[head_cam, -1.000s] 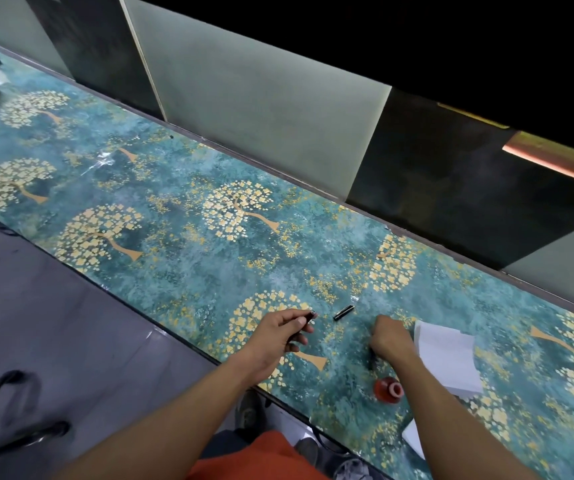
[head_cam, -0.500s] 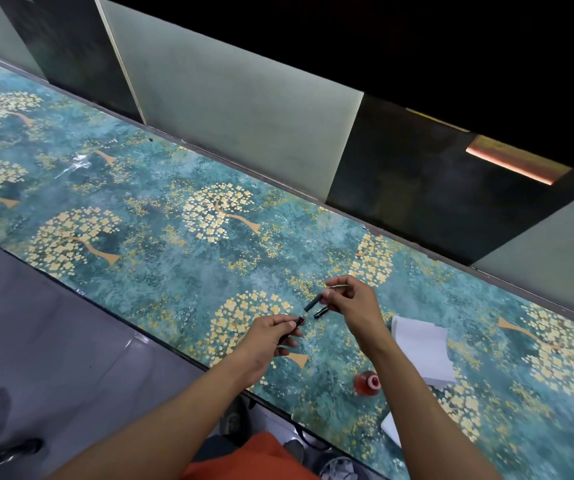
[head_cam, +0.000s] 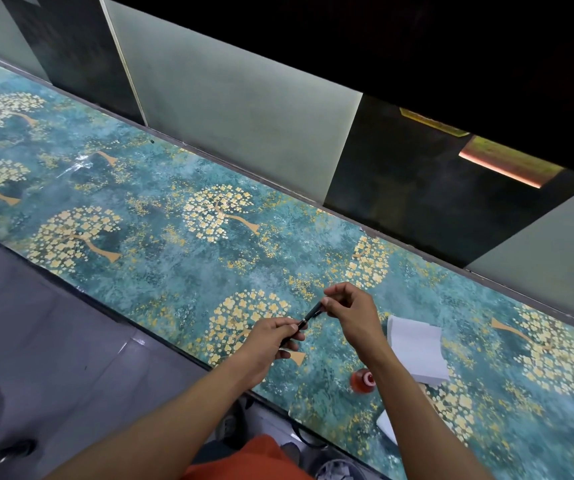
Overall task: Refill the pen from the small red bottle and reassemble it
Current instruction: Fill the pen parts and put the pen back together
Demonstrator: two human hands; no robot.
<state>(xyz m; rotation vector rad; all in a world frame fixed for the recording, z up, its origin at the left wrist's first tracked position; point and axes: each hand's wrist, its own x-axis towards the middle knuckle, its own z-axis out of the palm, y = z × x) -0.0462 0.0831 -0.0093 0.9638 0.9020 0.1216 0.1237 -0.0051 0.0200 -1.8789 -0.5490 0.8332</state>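
Note:
A thin black pen [head_cam: 312, 314] is held between both hands above the teal patterned counter. My left hand [head_cam: 271, 337] grips its lower end with curled fingers. My right hand [head_cam: 351, 311] pinches the upper end between thumb and fingertips. The two pen parts meet in one line; whether they are joined I cannot tell. The small red bottle [head_cam: 362, 380] stands on the counter below my right forearm, its white mouth facing up.
A stack of white paper [head_cam: 417, 348] lies right of my right hand, and another white sheet [head_cam: 387, 426] sits at the counter's front edge. The counter [head_cam: 160, 244] runs diagonally, backed by grey and dark wall panels. Grey floor lies to the left.
My right hand lifted from the counter near the bottle with a pen part and brought it to the part in my left hand. The black piece lying on the counter is no longer visible.

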